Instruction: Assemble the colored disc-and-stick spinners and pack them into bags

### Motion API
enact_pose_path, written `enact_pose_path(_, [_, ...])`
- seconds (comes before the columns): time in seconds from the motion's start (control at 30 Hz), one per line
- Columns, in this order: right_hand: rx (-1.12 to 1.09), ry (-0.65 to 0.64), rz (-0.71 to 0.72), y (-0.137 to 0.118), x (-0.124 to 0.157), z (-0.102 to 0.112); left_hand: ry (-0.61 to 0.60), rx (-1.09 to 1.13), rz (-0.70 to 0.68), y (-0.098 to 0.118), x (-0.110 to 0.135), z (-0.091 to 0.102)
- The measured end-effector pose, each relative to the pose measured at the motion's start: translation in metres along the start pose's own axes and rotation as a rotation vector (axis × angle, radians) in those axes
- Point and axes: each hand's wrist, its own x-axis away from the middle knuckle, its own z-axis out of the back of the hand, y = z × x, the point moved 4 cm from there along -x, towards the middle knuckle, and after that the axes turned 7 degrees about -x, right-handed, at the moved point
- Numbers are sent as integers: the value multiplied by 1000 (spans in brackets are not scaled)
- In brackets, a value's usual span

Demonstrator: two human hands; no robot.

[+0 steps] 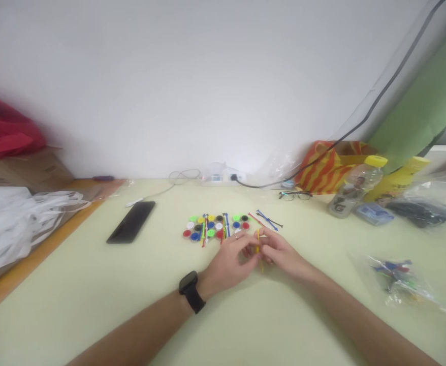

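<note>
My left hand [230,262], with a black watch on its wrist, and my right hand [278,253] meet over the pale table [93,284]. Between their pinched fingers stands a thin yellow stick [258,249], upright, with its lower end sticking out below. Both hands are closed on it. Just beyond the hands lies a cluster of small coloured round caps [215,226] with coloured sticks among them. A few loose sticks [266,219], red and blue, lie to the right of the cluster.
A black phone [131,229] lies left of the caps. Glasses [294,194], a bottle [354,190], a striped bag [327,168] and a power strip [223,177] sit at the back. A clear bag of coloured pieces [396,279] lies right. White plastic bags [13,223] sit left.
</note>
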Motion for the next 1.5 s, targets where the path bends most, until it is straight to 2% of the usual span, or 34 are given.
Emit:
enact_pose_path(0.07, [86,37,20,-2,1,4,9,-32,-4,-2,1,1])
enact_pose_path(0.13, [210,133,48,-4,0,11,0,-109,-24,-5,0,2])
enact_pose_path(0.27, [474,263,151,-11,-7,27,-3,-375,-119,-8,-6,1])
enact_pose_path(0.47, [790,268,269,-7,-15,44,-36,-656,-179,-13,-13,1])
enact_pose_path(0.67, [1128,280,317,6,-11,52,29,-674,-174,-16,-10,8])
enact_pose_path(0.77, [1164,220,305,12,-14,47,25,-652,-131,-18,-10,9])
enact_pose_path(0.93, [1165,196,276,17,-18,40,-51,-684,-107,-24,-12,5])
enact_pose_path(1.23, [1083,132,295,19,-10,11,-24,-766,-110,-24,-10,6])
enact_pose_path(1.5, [1040,21,245,23,-1,-13,1,-767,-52,-23,-9,8])
